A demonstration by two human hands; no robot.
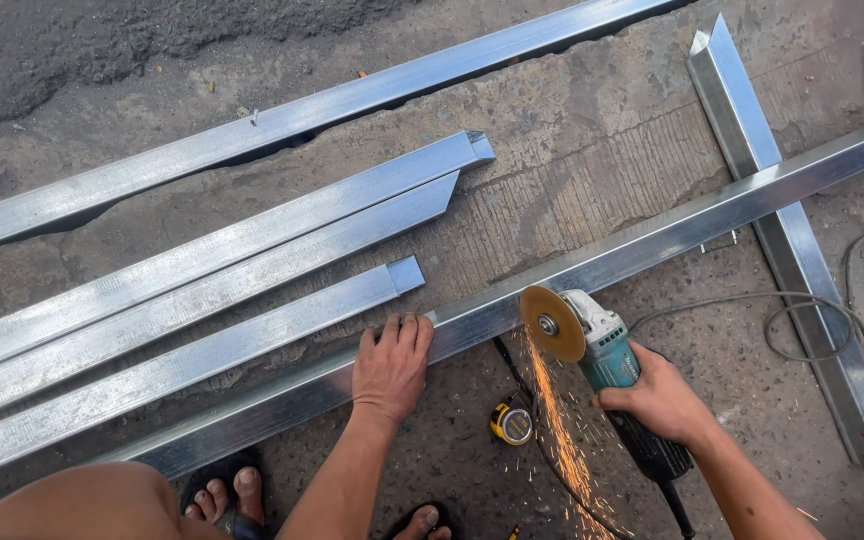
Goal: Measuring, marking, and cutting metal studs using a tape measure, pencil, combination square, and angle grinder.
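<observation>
Looking down at the concrete ground [572, 170], we've got galvanized steel tubes all over the place. Biggest is the long tube [652, 235] running diagonally across everything, resting over a shorter cross tube [752, 150] on the right. Left of it lie three cut lengths [202, 300] side by side, with another long piece [302, 115] further up along the edge of the slab.

Our left hand [390, 368] is laid flat on the long tube, fingers together, pressing it down just beside the cut. Our right hand [660, 400] is wrapped tight around the body of the teal angle grinder [602, 355], and its disc [553, 324] is biting the near edge of the tube, with sparks [557, 430] spraying down toward us. A yellow tape measure [512, 422] sits right in that spray, and the grinder's cord [812, 320] loops off to the right.

What worries us: nothing clamps the tube, only a palm, so if it shifts the disc could pinch and kick back, and the left hand is close to it. We see no guard over the disc on our side. Bare toes in sandals [227, 495] sit near the spark stream, so burns look likely. The cord on the ground could snag too.
</observation>
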